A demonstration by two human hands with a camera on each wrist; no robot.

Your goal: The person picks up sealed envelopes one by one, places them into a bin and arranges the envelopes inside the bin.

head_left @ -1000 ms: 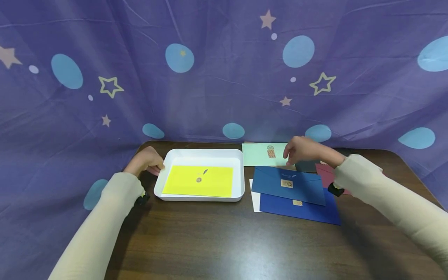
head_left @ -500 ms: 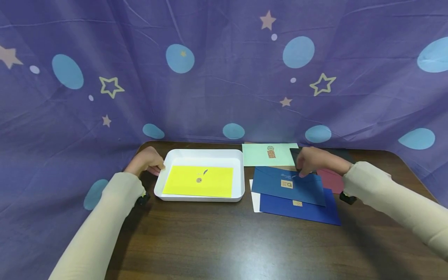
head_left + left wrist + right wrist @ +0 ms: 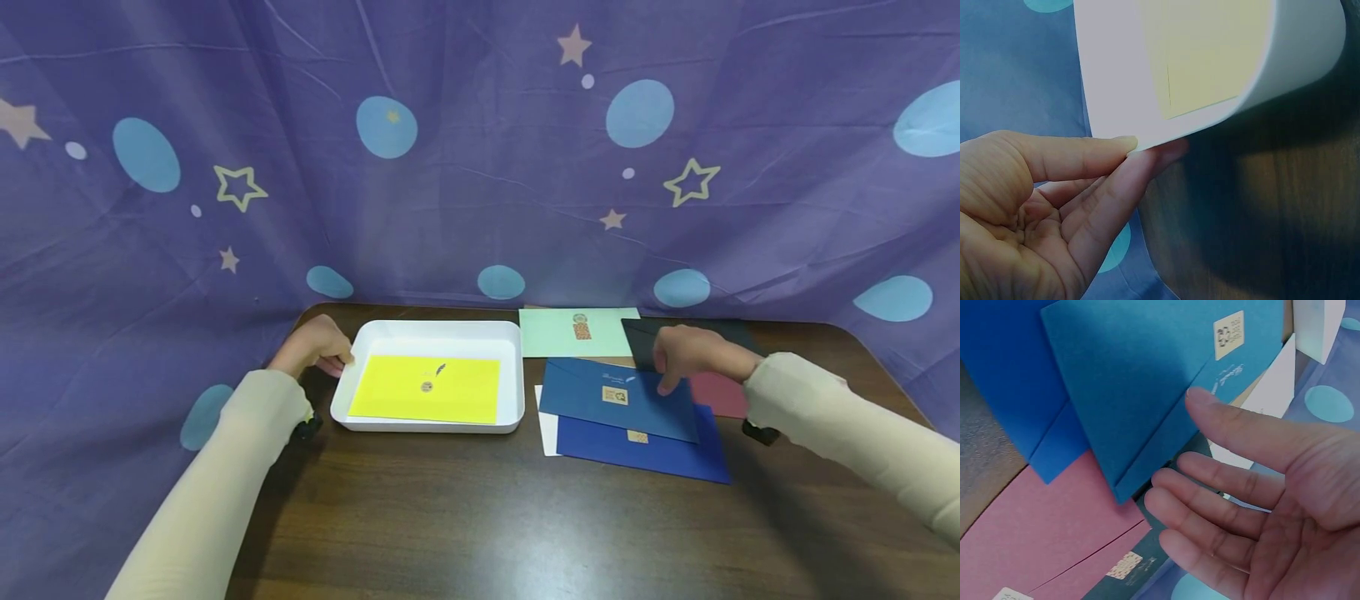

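Observation:
My left hand pinches the left rim of a white tray, thumb above and fingers below in the left wrist view. A yellow envelope lies flat inside the tray. Over the far right part of a teal-blue envelope is my right hand, palm and loosely bent fingers showing in the right wrist view. The thumb tip overlaps that envelope's flap there; whether it touches I cannot tell. Nothing is held by this hand. Beneath the teal-blue envelope lies a royal blue envelope, partly covered.
At the back lie a mint green envelope and a black envelope. A dusty red envelope lies at the right, partly hidden by my right hand. A white envelope sticks out at the left. A purple curtain hangs behind the table.
My right hand has moved right and toward me, from the mint green envelope to the right part of the teal-blue envelope. My left hand and the tray stay in place.

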